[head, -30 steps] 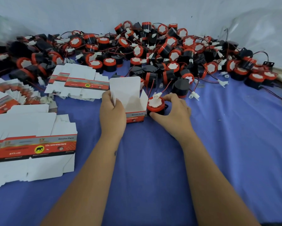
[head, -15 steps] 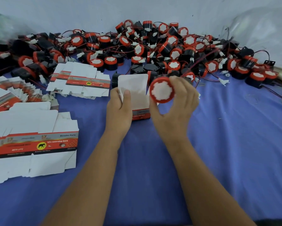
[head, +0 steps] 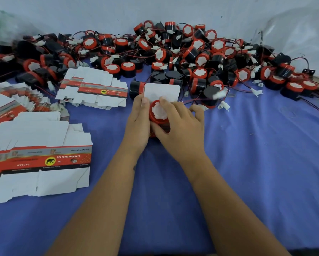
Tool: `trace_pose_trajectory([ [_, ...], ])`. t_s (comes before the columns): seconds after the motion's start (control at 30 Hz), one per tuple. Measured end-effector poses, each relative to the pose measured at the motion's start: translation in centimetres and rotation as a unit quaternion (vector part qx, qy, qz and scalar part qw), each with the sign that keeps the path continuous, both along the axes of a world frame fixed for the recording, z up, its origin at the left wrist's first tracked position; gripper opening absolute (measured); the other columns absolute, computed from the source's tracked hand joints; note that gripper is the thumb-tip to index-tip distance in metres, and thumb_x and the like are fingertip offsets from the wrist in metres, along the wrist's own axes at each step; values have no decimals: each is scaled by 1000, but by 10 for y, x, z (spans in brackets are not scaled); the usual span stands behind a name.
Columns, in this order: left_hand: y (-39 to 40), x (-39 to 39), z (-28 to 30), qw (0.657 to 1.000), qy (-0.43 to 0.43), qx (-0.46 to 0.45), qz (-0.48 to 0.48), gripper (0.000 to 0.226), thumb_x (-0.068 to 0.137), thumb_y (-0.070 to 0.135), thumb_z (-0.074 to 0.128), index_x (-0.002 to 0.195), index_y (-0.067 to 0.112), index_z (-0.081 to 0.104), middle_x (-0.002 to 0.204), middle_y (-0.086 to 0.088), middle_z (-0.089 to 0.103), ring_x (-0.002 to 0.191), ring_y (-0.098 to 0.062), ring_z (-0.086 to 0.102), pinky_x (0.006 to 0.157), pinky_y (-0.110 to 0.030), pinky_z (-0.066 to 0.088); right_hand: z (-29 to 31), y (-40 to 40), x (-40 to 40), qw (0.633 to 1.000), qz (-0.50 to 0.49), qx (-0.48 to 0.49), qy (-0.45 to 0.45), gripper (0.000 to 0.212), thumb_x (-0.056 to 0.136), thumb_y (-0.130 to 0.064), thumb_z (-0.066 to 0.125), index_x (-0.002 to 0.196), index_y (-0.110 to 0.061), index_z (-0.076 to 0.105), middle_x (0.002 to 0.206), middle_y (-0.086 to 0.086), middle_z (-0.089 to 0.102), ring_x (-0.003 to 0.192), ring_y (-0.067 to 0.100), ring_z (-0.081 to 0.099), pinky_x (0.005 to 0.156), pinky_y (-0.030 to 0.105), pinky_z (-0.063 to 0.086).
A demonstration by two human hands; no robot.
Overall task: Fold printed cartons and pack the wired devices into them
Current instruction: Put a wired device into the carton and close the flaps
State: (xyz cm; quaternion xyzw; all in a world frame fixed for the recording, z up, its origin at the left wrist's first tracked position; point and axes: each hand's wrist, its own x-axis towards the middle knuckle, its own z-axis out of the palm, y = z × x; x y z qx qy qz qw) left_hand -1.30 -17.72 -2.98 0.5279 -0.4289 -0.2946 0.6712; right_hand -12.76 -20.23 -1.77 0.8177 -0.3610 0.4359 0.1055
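One device (head: 159, 112), white face up.

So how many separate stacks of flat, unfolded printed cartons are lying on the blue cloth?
3. One large stack of flat printed cartons lies near left, a fanned stack sits at the far left edge, and a smaller stack lies beside the device pile. More may lie beyond the left edge.

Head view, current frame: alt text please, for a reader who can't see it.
A person's right hand presses a red-capped wired device into a folded carton that the left hand steadies on a blue cloth. Flat printed cartons lie to the left, and a heap of similar devices runs along the back.
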Motion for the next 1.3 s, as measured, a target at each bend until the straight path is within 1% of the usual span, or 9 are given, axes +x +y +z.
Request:
trace_pose_trajectory([
  [0.2,0,0,1,1000,-2,-3,4,42,101,47,34,128,22,54,110,14,70,102,-3,67,78,-16,53,2,0,0,999,-26,-35,19,40,87,-49,58,97,-12,67,78,-2,69,69,19,65,96,37,30],
  [0.47,0,0,4,999,-19,36,24,14,105,35,39,113,37,50,96,31,67,90,9,64,67,-10,50,-2,1,-3,997,-37,-64,33,23,86,-31,58,70,-15,63,62,-6,63,83,21,60,97,40,26],
  [0.73,1,1,3,997,3,62,43,23,96,20,56,115,32,55,97,15,69,86,3,66,66,-13,51,-6,-4,-7,996,-38,-73,34,36,92,-28,57,61,-13,68,75,-6,67,92,22,61,96,39,25],
  [0.87,2,-1,4,993,-60,85,47,36,85,10,64,106,38,53,101,16,65,84,10,62,63,-7,47,-2,-4,-10,995,9,-4,-102,13,87,-19,62,79,-13,70,97,0,66,99,22,56,91,34,29],
  [0.93,1,-1,5,992,-70,90,56,36,84,11,66,108,36,54,101,18,64,86,10,61,60,-4,45,2,-7,-15,964,6,84,-253,3,85,-16,60,87,-16,62,95,0,60,92,13,51,84,25,35],
  [1.03,1,-1,5,991,-79,89,61,38,88,11,63,121,29,55,104,20,62,87,16,59,62,-3,45,11,-17,-23,833,9,307,-460,13,89,-18,58,99,-23,53,89,-8,53,72,-5,50,67,14,42],
  [1.17,0,-3,4,991,-80,91,49,42,94,9,56,132,27,51,107,22,61,89,15,58,66,-3,46,14,-32,-33,699,103,492,-508,38,96,-20,60,133,-16,52,66,-11,49,58,2,46,66,20,43],
  [1.23,0,-3,4,991,-81,90,49,42,94,8,55,130,28,50,105,22,61,87,18,57,65,-2,45,16,-32,-33,695,172,491,-496,37,97,-18,59,134,-14,55,61,-9,44,57,4,41,64,20,41],
  [1.3,0,-3,3,991,-84,87,50,41,93,8,56,126,31,50,102,22,61,86,19,57,63,-3,45,19,-28,-31,727,199,460,-470,27,96,-16,60,123,-17,63,65,-7,46,59,5,42,65,19,42],
])
